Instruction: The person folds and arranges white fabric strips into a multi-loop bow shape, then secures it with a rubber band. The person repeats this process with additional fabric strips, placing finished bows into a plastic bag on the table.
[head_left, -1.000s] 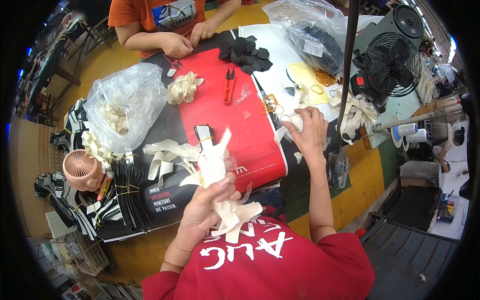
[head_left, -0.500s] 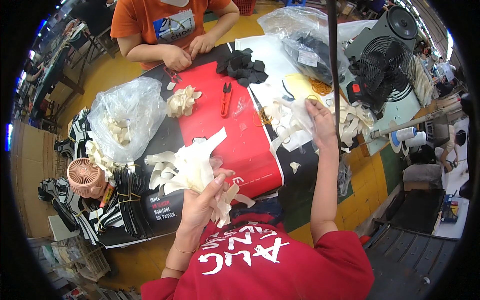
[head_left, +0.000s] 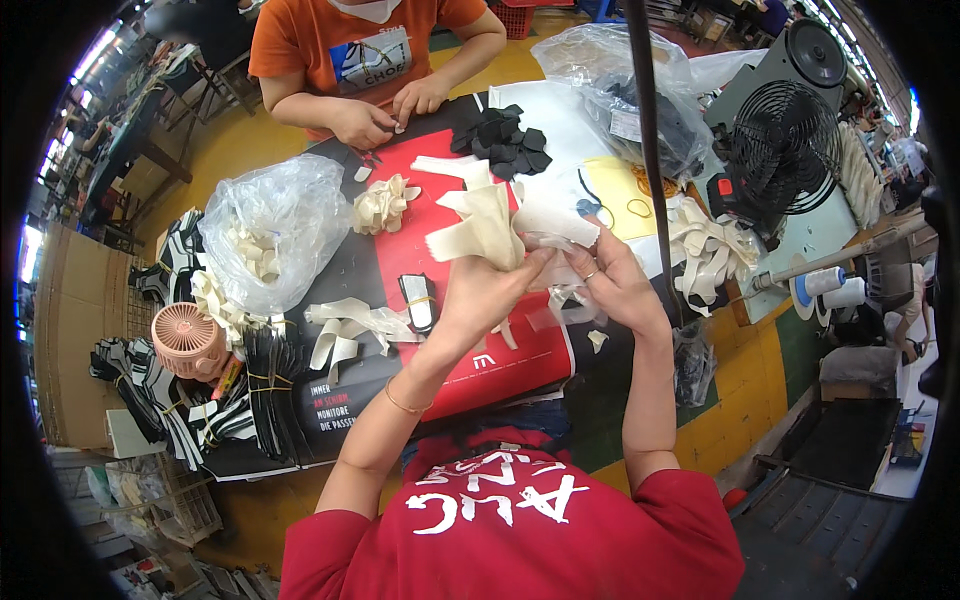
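My left hand [head_left: 488, 295] is closed around a bunch of cream fabric strips [head_left: 482, 232], which fan out above the thumb over the red part of the table covering. Close beside it, my right hand [head_left: 618, 285] pinches the end of a pale strip [head_left: 555, 218] from the same bunch. Thin translucent film [head_left: 568, 300] hangs between the two hands. On the table left of my wrist lie loose cream strips [head_left: 350, 325] and a small black-and-white bundle [head_left: 418, 300] with a rubber band round it.
Across the table sits a person in an orange shirt [head_left: 365, 60], hands near small red snips. Around the work lie a clear plastic bag [head_left: 270, 225], black pieces [head_left: 500, 138], a cream heap [head_left: 385, 203] and more strips [head_left: 705, 245]. A pink fan [head_left: 188, 342] and a black fan [head_left: 787, 143] stand at the sides.
My left hand has moved up and right with the bunch, uncovering the banded bundle. My right hand has come left from the heap to meet it. The orange snips are now hidden.
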